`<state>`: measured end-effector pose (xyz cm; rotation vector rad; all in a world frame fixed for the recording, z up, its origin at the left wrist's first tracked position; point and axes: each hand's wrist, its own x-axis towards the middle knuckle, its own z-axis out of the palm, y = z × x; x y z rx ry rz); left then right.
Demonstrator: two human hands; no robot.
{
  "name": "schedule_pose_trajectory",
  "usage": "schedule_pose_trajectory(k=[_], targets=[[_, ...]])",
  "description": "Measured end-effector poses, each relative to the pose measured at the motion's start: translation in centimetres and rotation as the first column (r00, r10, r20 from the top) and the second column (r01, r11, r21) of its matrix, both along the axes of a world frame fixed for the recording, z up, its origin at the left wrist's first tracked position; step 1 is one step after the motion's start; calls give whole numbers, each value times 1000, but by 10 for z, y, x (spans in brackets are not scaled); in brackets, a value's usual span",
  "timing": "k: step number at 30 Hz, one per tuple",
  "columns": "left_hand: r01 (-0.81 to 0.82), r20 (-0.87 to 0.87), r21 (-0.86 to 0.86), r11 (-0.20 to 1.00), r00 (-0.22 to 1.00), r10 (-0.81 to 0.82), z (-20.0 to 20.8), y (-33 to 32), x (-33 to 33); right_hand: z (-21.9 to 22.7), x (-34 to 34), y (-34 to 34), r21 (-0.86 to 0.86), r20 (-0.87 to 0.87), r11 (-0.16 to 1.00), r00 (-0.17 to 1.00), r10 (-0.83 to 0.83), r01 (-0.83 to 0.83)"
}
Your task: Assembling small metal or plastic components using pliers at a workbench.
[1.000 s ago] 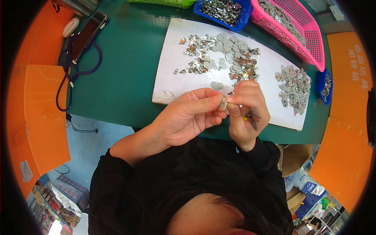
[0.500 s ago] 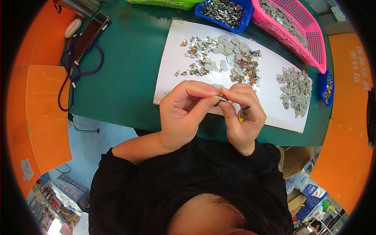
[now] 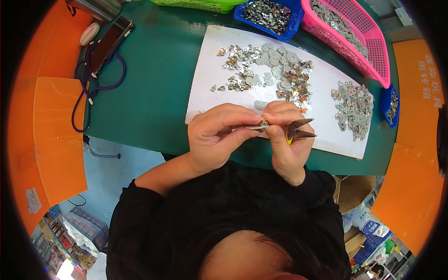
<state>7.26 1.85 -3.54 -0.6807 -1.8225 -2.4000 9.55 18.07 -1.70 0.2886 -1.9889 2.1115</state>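
Between my fingertips, over the near edge of the white board (image 3: 322,126), is a flat grey plate (image 3: 254,127) with a small shiny metal part (image 3: 264,123) at its right end. My left hand (image 3: 212,135) pinches the plate between thumb and fingers. The thumb and index finger of my right hand (image 3: 289,147) close on the shiny part. Tucked in that same hand are pliers (image 3: 301,129) with dark, spread jaws and a yellow handle. Just beyond my fingers a loose grey plate (image 3: 260,105) lies on the board.
Small metal pieces (image 3: 240,65) and grey plates (image 3: 278,60) are heaped on the board, with finished-looking plates (image 3: 352,109) at its right. A blue tray (image 3: 294,29), pink basket (image 3: 380,56), green basket (image 3: 196,4) and small blue tray (image 3: 395,119) surround it. A phone (image 3: 109,46) with purple cord lies left.
My hands have shifted slightly nearer and turned, so the grey plate shows between them. The pliers in my right hand have swung into view with jaws pointing right.
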Motion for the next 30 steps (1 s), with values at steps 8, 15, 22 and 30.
schedule_pose_trajectory(k=[8, 15, 22, 30], targets=[[-127, -95, -62, 990, 988, 121, 2, -5, -4, -3, -3, -1, 59, -50, 998, 998, 29, -26], [-134, -111, 64, 989, 984, 140, 0, -4, 2, 11, -10, 7, 383, -282, 921, 959, 39, 75], [-117, -184, 39, 992, 975, 123, 8, -8, -5, 41, -24, 32, 823, -459, 431, 880, 120, 370], [-156, -162, -104, 982, 977, 138, 9, -8, 4, 53, -22, 38, 893, -439, 211, 869, 227, 396]])
